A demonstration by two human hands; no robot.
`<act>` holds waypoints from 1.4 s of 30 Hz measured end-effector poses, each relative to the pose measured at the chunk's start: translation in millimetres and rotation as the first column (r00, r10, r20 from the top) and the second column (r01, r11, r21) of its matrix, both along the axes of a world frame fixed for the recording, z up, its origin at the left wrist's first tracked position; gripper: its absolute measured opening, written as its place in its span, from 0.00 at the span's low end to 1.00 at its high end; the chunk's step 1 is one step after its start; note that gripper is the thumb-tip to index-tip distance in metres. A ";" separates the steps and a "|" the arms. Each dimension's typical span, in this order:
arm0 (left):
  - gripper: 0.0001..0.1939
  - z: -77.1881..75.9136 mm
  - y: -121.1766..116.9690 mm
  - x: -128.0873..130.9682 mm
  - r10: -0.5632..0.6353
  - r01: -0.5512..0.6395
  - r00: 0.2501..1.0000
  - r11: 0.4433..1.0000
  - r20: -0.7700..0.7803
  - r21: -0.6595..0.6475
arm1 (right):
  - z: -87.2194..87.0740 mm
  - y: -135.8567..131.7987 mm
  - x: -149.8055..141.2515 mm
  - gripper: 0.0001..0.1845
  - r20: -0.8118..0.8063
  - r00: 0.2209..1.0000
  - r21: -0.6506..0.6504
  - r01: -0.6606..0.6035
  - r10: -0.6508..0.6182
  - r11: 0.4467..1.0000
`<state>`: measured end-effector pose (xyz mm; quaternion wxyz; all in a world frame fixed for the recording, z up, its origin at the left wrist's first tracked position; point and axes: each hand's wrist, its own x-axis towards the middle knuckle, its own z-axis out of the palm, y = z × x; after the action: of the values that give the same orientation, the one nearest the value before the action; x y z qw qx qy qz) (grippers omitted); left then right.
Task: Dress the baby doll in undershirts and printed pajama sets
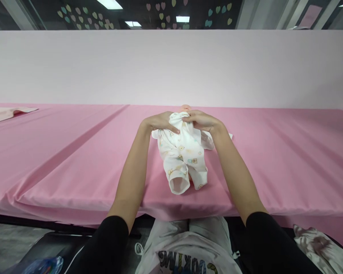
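Note:
A white baby outfit (184, 152) with small printed figures lies on a doll, its legs toward me. Only the top of the doll's head (185, 107) shows beyond the collar. My left hand (162, 121) grips the upper left of the outfit, thumb on top of the cloth and fingers partly hidden behind it. On the other side, my right hand (201, 120) pinches the cloth near the collar. One leg opening faces me and looks hollow. A sleeve sticks out under my right forearm.
A pink cloth (82, 152) with folds covers the table, against a white wall (171, 68). A pale cloth (8, 113) lies at the far left. Below the table edge are a black chair (54, 247) on the left and crumpled satiny fabric (322, 247) on the right.

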<state>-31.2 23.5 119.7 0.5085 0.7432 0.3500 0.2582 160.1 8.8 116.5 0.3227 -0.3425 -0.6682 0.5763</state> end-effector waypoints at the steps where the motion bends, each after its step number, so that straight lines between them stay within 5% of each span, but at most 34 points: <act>1: 0.20 0.3 0.5 -0.9 0.032 -0.031 0.999 0.999 -0.041 0.017 | -0.7 0.4 -2.1 0.08 -0.039 0.999 -0.026 0.013 -0.014 1.000; 4: 0.15 -0.1 2.5 -2.6 0.132 -0.126 0.988 0.989 -0.078 0.079 | -4.1 0.9 -6.6 0.06 -0.039 0.999 -0.080 0.035 -0.038 0.996; 7: 0.11 -2.5 3.8 0.3 0.209 -0.214 0.977 0.966 0.049 0.142 | -5.5 -0.8 -6.9 0.10 -0.008 1.000 -0.059 0.001 -0.001 0.998; 11: 0.09 -7.4 6.6 8.8 0.232 -0.244 0.963 0.967 0.138 0.078 | -1.8 -3.7 -3.8 0.14 0.126 0.990 -0.007 0.061 -0.060 0.998; 14: 0.11 -12.5 11.7 11.2 0.202 -0.201 0.969 0.979 0.146 -0.019 | -0.5 -2.4 -2.6 0.10 0.177 0.975 0.010 0.137 -0.136 0.991; 18: 0.16 -16.4 14.7 7.3 0.090 -0.078 0.992 0.988 0.088 -0.133 | -4.9 2.0 -4.4 0.11 0.047 0.992 -0.034 0.121 -0.120 0.992; 23: 0.20 -11.1 7.8 -1.6 0.056 -0.061 0.997 0.993 -0.045 -0.105 | -14.4 7.2 -5.5 0.12 0.005 0.999 -0.030 0.055 -0.054 0.998; 27: 0.18 -11.2 8.4 -3.4 0.137 -0.132 0.984 0.990 0.114 -0.053 | -20.3 10.3 0.7 0.15 0.034 0.999 -0.044 -0.004 0.006 0.999; 33: 0.19 -19.7 15.1 3.9 0.073 -0.059 0.970 0.996 0.231 -0.066 | -23.6 15.3 8.2 0.23 -0.026 0.999 -0.056 -0.033 0.032 0.998; 42: 0.32 -10.2 1.7 -1.8 -0.169 0.164 0.981 0.985 -0.099 -0.059 | -36.7 33.7 8.1 0.22 -0.095 0.995 -0.081 0.006 -0.013 0.997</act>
<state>-33.0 25.2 109.5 0.5282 0.7691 0.3189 0.1668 168.1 42.5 79.8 0.3428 -0.3305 -0.6265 0.6170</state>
